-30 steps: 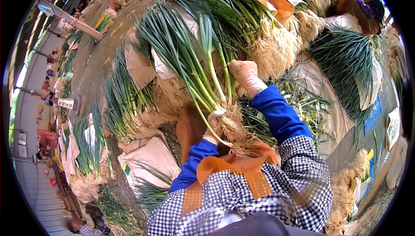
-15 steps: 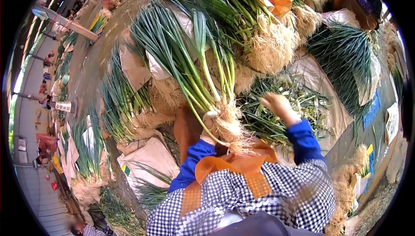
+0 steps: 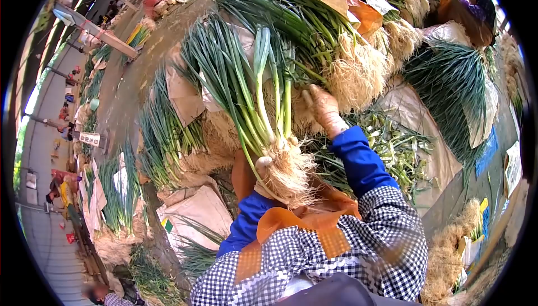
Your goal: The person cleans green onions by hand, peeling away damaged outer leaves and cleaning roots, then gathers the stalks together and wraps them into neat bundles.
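The left hand (image 3: 262, 166) is wrapped around a bunch of green onions (image 3: 253, 121) just above the pale roots (image 3: 292, 173), holding it over the orange apron (image 3: 286, 220) with the leaves fanning away from the body. The right hand (image 3: 325, 109) is just beside the stalks, fingers bent; whether they pinch anything, I cannot tell. Beyond it lies a bigger heap of onions (image 3: 286, 17), and loose leaves (image 3: 400, 146) are strewn near the right sleeve (image 3: 363, 157).
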`<state>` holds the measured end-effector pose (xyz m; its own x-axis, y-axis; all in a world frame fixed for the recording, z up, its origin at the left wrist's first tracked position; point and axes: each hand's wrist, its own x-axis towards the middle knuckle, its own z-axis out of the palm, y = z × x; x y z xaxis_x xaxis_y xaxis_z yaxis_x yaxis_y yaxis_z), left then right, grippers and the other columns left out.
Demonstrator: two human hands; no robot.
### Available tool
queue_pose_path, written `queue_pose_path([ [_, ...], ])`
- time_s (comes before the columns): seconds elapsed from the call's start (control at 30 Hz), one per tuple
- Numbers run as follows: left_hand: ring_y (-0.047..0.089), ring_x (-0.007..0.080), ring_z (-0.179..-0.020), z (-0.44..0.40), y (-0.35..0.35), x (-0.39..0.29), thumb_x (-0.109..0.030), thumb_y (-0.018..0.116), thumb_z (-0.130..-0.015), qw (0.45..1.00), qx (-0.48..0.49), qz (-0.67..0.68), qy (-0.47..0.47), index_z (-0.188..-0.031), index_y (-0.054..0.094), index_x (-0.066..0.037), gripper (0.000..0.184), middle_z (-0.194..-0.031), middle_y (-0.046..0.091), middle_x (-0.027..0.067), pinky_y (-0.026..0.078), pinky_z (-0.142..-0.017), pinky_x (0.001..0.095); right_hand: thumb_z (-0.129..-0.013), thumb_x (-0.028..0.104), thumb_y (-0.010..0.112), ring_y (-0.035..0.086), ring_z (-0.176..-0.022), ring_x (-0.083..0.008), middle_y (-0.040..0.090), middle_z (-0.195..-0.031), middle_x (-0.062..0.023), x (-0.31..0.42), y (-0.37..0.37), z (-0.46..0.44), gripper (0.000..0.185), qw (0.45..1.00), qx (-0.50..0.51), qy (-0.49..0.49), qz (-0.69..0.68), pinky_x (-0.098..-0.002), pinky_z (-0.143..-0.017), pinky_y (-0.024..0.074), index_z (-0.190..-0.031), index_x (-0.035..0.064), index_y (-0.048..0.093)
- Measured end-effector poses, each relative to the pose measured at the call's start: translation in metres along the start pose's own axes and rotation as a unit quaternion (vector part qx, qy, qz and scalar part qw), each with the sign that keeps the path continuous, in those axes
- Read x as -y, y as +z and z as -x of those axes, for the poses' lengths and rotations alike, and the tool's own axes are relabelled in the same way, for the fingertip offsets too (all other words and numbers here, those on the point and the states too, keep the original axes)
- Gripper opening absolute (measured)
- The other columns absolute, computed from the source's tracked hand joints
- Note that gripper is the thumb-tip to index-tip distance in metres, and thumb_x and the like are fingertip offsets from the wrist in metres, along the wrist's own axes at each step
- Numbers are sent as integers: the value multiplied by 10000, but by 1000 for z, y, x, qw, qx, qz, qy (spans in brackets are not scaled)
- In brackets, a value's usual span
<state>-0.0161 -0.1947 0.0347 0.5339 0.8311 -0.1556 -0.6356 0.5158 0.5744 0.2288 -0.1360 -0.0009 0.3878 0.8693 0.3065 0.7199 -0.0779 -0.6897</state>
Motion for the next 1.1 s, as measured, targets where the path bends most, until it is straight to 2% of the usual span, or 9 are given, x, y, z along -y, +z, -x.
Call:
queue_pose_path([
  [0.07,588,241,-909,-1,5,-1,-144,561,-704,1000,6,-5,-4,-1128,509,20,458,-993,585,130,501,-836,340,-817,375,637,605,-642,-257,599,-828,-80,17,-3,-9,346,978,21,21,204,-378,-531,486,-1029,120,541],
  [0.17,587,240,-905,-1,5,-2,-151,564,-707,1000,9,-3,-10,-1127,511,19,456,-992,586,129,499,-826,339,-762,402,679,604,-699,-328,605,-858,-115,8,7,-12,363,994,-94,2,58,-399,-591,492,-980,135,563],
  [0.33,585,238,-899,-2,-6,-8,-162,569,-713,1000,13,-1,17,-1126,514,19,454,-990,588,126,496,-809,338,-823,359,623,605,-658,-264,610,-772,-79,-14,23,-27,278,968,54,241,40,-401,-518,484,-947,122,549],
  [0.43,584,237,-895,-4,-9,-8,-168,572,-716,1000,16,-5,7,-1125,517,19,453,-989,589,125,494,-799,338,-877,259,561,482,-495,-108,477,-613,1,6,-1,-1,266,984,137,72,93,-244,-440,434,-1077,83,564],
  [0.53,582,237,-891,-9,-3,8,-175,575,-720,999,24,-6,-43,-1124,519,18,452,-988,590,123,492,-789,337,-842,239,607,567,-656,-125,586,-767,-76,19,-11,52,330,888,153,222,-372,-251,-572,485,-1104,42,566],
  [0.6,582,236,-888,-12,2,23,-179,577,-722,996,30,-4,-84,-1124,520,18,451,-988,591,122,491,-783,337,-833,271,616,601,-865,-164,642,-980,-116,12,15,82,374,917,118,134,-356,-283,-780,481,-1125,39,576],
  [0.83,579,234,-879,4,16,-5,-195,584,-730,977,-36,-209,9,-1122,525,17,449,-985,593,118,486,-759,336,-935,361,465,546,-875,-104,619,-952,-29,32,-6,47,410,759,197,154,-601,-262,-784,450,-1105,5,575],
  [1.0,577,232,-873,8,10,-17,-206,588,-736,896,-127,-403,138,-1121,529,17,448,-983,595,116,483,-742,335,-932,367,454,621,-630,-276,637,-691,-129,24,-9,92,344,983,111,80,-125,-374,-615,491,-847,94,645],
  [1.1,576,232,-869,7,10,-13,-212,591,-739,882,-141,-424,148,-1120,531,16,448,-982,596,114,481,-732,334,-874,453,495,621,-561,-250,606,-629,-53,-31,-40,130,325,932,293,-64,202,-361,-488,488,-860,160,634],
])
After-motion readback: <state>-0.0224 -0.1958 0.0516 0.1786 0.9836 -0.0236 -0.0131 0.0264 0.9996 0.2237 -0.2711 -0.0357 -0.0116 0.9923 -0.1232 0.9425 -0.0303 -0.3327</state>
